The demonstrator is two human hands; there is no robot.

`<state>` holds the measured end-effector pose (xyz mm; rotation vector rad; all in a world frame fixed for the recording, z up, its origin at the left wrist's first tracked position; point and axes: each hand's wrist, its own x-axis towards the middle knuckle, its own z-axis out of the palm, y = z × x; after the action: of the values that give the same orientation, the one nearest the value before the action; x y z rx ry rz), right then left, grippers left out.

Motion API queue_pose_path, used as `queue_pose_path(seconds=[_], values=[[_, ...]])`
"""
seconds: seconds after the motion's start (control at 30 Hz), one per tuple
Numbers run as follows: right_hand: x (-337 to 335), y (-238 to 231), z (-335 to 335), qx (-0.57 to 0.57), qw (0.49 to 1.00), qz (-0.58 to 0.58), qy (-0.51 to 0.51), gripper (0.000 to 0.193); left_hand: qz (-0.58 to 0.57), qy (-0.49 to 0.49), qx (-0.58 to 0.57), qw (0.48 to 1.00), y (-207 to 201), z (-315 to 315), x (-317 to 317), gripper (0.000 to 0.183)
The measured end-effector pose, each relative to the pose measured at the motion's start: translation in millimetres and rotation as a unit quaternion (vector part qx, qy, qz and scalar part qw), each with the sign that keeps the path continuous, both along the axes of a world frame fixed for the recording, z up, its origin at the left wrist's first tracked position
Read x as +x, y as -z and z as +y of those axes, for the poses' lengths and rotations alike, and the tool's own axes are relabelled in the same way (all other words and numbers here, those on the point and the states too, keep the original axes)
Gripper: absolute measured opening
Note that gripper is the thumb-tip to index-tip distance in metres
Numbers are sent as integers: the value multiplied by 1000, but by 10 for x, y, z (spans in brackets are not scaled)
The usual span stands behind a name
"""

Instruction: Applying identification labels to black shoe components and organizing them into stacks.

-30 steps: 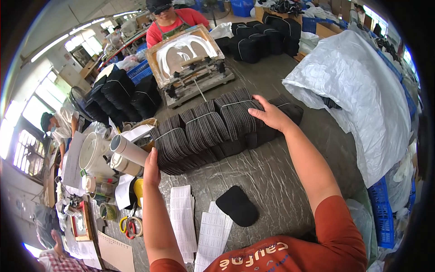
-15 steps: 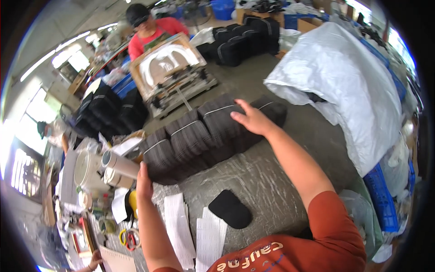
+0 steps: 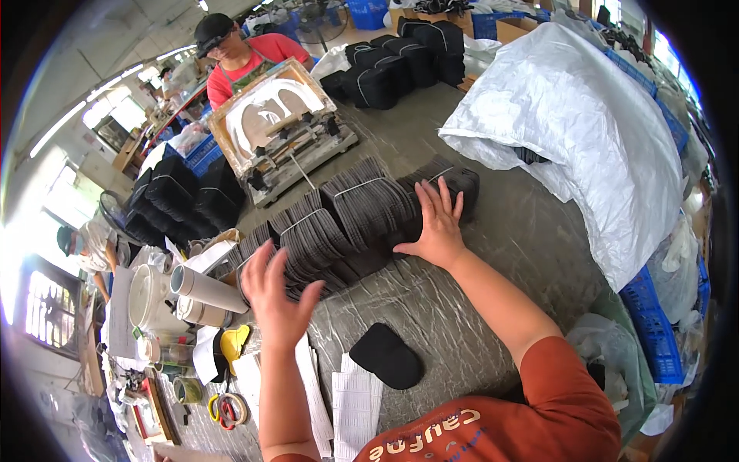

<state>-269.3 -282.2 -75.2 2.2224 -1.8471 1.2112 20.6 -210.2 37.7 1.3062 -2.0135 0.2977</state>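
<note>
The right hand lies flat, fingers spread, on the long row of bundled black cap brims mid-desk; the left hand hovers open beside it.

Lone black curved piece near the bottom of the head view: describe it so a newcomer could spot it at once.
Start at the grey marbled table and the long row of bundled dark flat pieces under the right hand. Come toward the person's orange shirt: the single black curved brim-shaped piece lies beside white paper sheets. Unlike the tied stacks, it lies alone, loose and flat.
</note>
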Motion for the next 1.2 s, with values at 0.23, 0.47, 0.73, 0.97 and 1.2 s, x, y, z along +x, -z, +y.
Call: queue_pose_path(seconds=[0.23,0.47,0.73,0.97,1.2], values=[[85,-71,59,29,999,30,4,79,-55,37,38,997,-320,-640,-700,78],[15,-51,-13,7,999,25,27,73,-130,20,242,961,-111,-915,-657,76],[74,-64,-88,-14,1000,17,-7,71,-130,29,222,966,-109,-938,-633,77],[148,-76,-48,20,999,40,3,71,-124,43,220,967,-103,-940,-634,78],[-604,89,-501,-150,966,-154,141,66,-109,46,221,968,-115,-895,-657,73]])
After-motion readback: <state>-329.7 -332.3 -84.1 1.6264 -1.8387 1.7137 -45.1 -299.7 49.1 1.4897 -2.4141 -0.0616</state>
